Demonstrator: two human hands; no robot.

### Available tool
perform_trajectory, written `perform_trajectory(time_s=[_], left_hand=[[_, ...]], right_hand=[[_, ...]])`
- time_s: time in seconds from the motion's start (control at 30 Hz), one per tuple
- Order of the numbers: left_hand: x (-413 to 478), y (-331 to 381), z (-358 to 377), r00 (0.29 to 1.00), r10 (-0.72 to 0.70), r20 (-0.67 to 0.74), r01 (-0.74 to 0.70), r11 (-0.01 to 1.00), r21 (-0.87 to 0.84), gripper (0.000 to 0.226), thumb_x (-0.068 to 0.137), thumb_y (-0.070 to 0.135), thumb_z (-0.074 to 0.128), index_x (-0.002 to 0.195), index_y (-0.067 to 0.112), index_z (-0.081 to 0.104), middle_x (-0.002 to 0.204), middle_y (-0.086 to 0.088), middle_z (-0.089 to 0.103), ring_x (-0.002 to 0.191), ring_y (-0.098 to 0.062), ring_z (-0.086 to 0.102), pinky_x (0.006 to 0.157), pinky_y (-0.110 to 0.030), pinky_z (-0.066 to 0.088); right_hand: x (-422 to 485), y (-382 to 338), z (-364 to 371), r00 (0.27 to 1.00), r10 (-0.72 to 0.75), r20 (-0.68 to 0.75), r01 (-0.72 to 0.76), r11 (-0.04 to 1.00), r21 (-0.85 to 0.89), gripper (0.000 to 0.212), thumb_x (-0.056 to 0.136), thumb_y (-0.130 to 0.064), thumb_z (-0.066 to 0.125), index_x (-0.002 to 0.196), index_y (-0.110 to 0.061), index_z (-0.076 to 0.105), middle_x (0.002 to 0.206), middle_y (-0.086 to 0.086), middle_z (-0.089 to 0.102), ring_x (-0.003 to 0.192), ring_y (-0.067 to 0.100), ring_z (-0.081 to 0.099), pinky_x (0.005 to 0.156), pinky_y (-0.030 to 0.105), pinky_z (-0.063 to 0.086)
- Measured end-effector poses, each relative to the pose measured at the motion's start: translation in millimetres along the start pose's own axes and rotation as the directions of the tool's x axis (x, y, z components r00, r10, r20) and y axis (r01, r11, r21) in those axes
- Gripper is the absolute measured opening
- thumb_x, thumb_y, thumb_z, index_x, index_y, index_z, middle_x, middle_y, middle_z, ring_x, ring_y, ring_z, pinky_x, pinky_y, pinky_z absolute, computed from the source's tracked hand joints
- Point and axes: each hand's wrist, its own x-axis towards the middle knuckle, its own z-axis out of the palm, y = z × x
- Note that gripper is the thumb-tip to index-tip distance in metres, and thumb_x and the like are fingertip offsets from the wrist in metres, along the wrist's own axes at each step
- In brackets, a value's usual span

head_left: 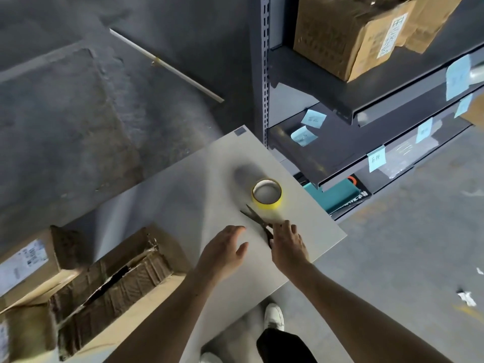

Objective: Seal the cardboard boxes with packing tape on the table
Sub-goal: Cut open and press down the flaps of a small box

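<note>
Grey concrete floor and dark metal shelving frame a pale grey tabletop running from centre to lower left. At centre, the right hand curls around the handles of black-handled steel scissors, whose blades lie parted on the table, pointing up-left. Just beside it, the left hand is spread open and holds nothing. Near the scissor tips stands a yellow roll of packing tape, untouched. In the lower left, a worn brown cardboard box gapes along its top seam, with a labelled cardboard box beside it. No fresh tape shows, so sealing looks barely begun: tools are only being gathered.
</note>
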Motion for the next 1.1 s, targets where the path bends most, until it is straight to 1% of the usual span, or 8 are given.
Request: perform_trajectory(time_s=[0.13, 0.43, 0.57, 0.7, 0.8, 0.9, 1.0, 1.1], left_hand=[[-5.4, -2.9, 0.2, 0.999, -0.033, 0.013, 0.033, 0.999, 0.009, 0.049, 0.1, 0.035, 0.047, 0.146, 0.018, 0.042, 0.147, 0.001, 0.047, 0.131, -0.016, 0.048, 0.104, -0.026, 0.037], [-23.2, -9.9, -20.4, 0.997, -0.037, -0.062, 0.035, 0.999, -0.028, 0.05, 0.099, 0.036, 0.05, 0.145, 0.019, 0.043, 0.144, 0.0, 0.05, 0.129, -0.02, 0.05, 0.105, -0.033, 0.043], [-37.6, -14.2, -27.7, 0.994, -0.046, -0.098, 0.042, 0.998, -0.042, 0.049, 0.099, 0.035, 0.05, 0.145, 0.019, 0.043, 0.144, -0.001, 0.05, 0.13, -0.019, 0.049, 0.106, -0.03, 0.039], [-53.6, -19.2, -33.7, 0.988, -0.034, -0.147, 0.022, 0.996, -0.084, 0.048, 0.1, 0.034, 0.051, 0.145, 0.019, 0.043, 0.144, 0.0, 0.05, 0.132, -0.017, 0.048, 0.108, -0.028, 0.036], [-65.3, -17.8, -44.7, 0.97, 0.027, -0.243, -0.059, 0.99, -0.128, 0.044, 0.099, 0.031, 0.052, 0.141, 0.018, 0.05, 0.139, 0.0, 0.055, 0.127, -0.015, 0.052, 0.107, -0.025, 0.038], [-76.6, -13.8, -61.4, 0.937, 0.09, -0.339, -0.143, 0.981, -0.133, 0.041, 0.098, 0.03, 0.054, 0.137, 0.016, 0.054, 0.133, 0.002, 0.059, 0.122, -0.01, 0.054, 0.104, -0.017, 0.037], [-87.3, -20.4, -80.3, 0.911, 0.083, -0.404, -0.15, 0.979, -0.136, 0.04, 0.096, 0.026, 0.057, 0.133, 0.011, 0.057, 0.13, -0.004, 0.062, 0.118, -0.013, 0.057, 0.1, -0.009, 0.033], [-106.4, -37.4, -95.7, 0.906, 0.03, -0.423, -0.104, 0.983, -0.154, 0.039, 0.097, 0.025, 0.058, 0.134, 0.013, 0.057, 0.128, -0.005, 0.062, 0.108, -0.018, 0.062, 0.096, -0.02, 0.042]], right_hand=[[6.1, 0.1, -0.5, 1.0, -0.001, 0.0, 0.001, 0.999, -0.035, 0.037, 0.1, -0.015, 0.051, 0.135, -0.009, 0.041, 0.131, 0.014, 0.042, 0.112, 0.025, 0.047, 0.096, 0.032, 0.046], [-0.2, -9.8, -1.6, 0.999, -0.029, 0.035, 0.031, 0.997, -0.071, 0.035, 0.1, -0.013, 0.047, 0.134, -0.01, 0.042, 0.132, 0.011, 0.045, 0.116, 0.023, 0.051, 0.1, 0.032, 0.045], [-3.3, -17.8, -8.1, 0.998, -0.018, 0.052, 0.022, 0.997, -0.073, 0.035, 0.098, -0.009, 0.046, 0.133, -0.011, 0.041, 0.128, 0.01, 0.048, 0.113, 0.024, 0.057, 0.098, 0.033, 0.045], [-10.5, -29.2, -9.2, 0.996, 0.013, 0.085, -0.014, 1.0, 0.015, 0.035, 0.096, -0.007, 0.05, 0.13, -0.012, 0.041, 0.125, 0.013, 0.046, 0.11, 0.031, 0.059, 0.096, 0.04, 0.048], [-14.9, -44.2, -10.8, 0.998, 0.006, 0.055, -0.014, 0.99, 0.137, 0.029, 0.094, -0.008, 0.055, 0.122, -0.011, 0.046, 0.116, 0.015, 0.049, 0.103, 0.038, 0.061, 0.09, 0.046, 0.051], [-18.8, -63.5, -13.4, 0.999, -0.032, 0.01, 0.029, 0.976, 0.215, 0.023, 0.096, -0.011, 0.057, 0.118, -0.009, 0.049, 0.108, 0.016, 0.05, 0.096, 0.041, 0.061, 0.083, 0.048, 0.051], [-22.3, -82.4, -16.3, 0.995, -0.092, -0.045, 0.1, 0.957, 0.271, 0.021, 0.095, -0.009, 0.056, 0.116, -0.007, 0.051, 0.105, 0.018, 0.052, 0.094, 0.043, 0.058, 0.078, 0.046, 0.047], [-28.9, -104.9, -20.2, 0.978, -0.182, -0.1, 0.204, 0.931, 0.303, 0.017, 0.096, -0.009, 0.055, 0.112, -0.005, 0.051, 0.096, 0.021, 0.062, 0.092, 0.046, 0.059, 0.066, 0.04, 0.039]])
